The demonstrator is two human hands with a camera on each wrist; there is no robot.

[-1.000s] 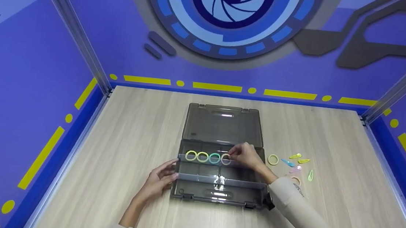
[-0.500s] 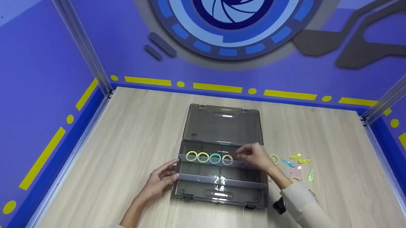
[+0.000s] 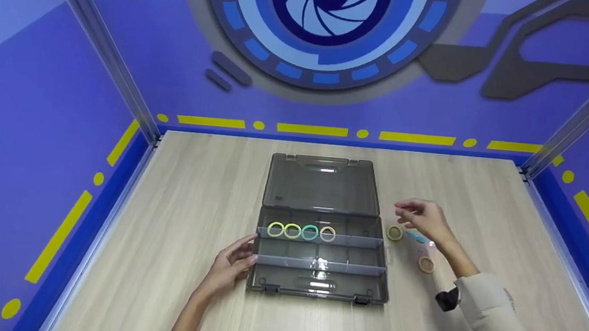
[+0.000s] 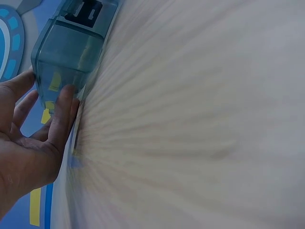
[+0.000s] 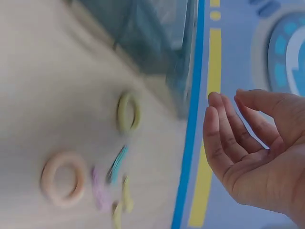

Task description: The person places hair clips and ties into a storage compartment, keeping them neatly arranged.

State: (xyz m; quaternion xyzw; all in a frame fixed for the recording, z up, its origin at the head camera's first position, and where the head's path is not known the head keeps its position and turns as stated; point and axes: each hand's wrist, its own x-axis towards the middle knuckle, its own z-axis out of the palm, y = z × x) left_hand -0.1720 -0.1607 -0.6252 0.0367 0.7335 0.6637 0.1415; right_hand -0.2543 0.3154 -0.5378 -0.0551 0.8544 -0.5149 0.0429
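Left hand with fingers extended, touching left wall of smoke-grey translucent plastic box, four round yellow, teal and peach rings along box's rear divider, pale-yellow ring just right of box, slim blue clip farther right of box, right hand unloaded, fingers loosely bent, right of box, peach ring right of box.

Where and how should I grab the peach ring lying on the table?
I'd pinch the near rim of the peach ring from above with the right hand, one fingertip inside: it lies flat, its open middle should leave room, and the pink clip sits just past the far rim.
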